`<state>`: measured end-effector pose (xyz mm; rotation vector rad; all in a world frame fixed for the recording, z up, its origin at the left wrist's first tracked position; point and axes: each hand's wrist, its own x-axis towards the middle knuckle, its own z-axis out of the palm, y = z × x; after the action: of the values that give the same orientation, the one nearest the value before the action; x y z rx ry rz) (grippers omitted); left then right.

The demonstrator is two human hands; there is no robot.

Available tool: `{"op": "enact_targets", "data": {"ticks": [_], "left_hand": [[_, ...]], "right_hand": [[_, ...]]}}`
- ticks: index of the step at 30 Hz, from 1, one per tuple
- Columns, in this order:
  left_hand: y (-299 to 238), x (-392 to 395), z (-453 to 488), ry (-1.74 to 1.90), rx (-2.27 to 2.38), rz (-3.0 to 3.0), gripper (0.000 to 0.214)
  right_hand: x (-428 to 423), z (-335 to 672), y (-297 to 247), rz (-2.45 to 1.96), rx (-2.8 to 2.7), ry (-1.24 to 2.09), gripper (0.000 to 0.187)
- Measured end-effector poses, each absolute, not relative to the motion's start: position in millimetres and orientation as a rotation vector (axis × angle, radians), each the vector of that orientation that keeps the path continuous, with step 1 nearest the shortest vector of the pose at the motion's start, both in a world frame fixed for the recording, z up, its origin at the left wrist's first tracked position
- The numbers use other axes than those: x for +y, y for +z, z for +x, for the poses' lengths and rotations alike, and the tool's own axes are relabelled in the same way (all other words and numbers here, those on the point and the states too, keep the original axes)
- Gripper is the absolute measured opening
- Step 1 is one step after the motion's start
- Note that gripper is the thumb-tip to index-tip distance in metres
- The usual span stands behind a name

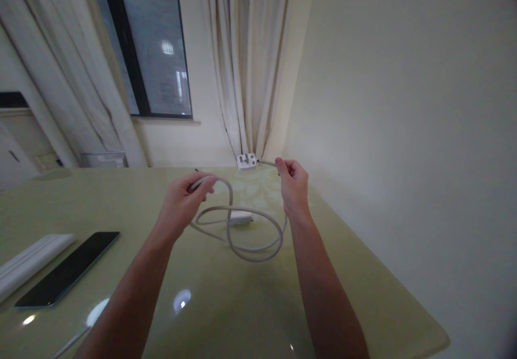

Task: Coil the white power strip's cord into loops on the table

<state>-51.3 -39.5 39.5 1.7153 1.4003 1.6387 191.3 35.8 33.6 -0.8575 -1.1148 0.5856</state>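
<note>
Left of centre, the left hand (181,200) is gripping a pale cable (256,259), whose loops are curling across the middle of the frame. Right of centre, the right hand (294,184) is pinching the cable near a white socket block (246,161). A white adapter (241,218) is lying on the worktop (355,300) behind the loops.

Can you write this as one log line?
left hand: holds cable | right hand: holds cable near socket block | cable: looped between hands | black device: on table
</note>
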Motion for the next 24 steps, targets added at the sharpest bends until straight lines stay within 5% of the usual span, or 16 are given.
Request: {"op": "enact_targets", "data": {"ticks": [15, 24], "left_hand": [[32.6, -24.0, -51.6, 1.737, 1.079, 0.859, 0.048], [28.7, -26.1, -54.8, 1.632, 1.274, 1.161, 0.046]], "right_hand": [[30.8, 196.1, 47.3, -0.621, -0.687, 0.686, 0.046], [26.2, 193.9, 44.9, -0.601, -0.857, 0.701, 0.039]]}}
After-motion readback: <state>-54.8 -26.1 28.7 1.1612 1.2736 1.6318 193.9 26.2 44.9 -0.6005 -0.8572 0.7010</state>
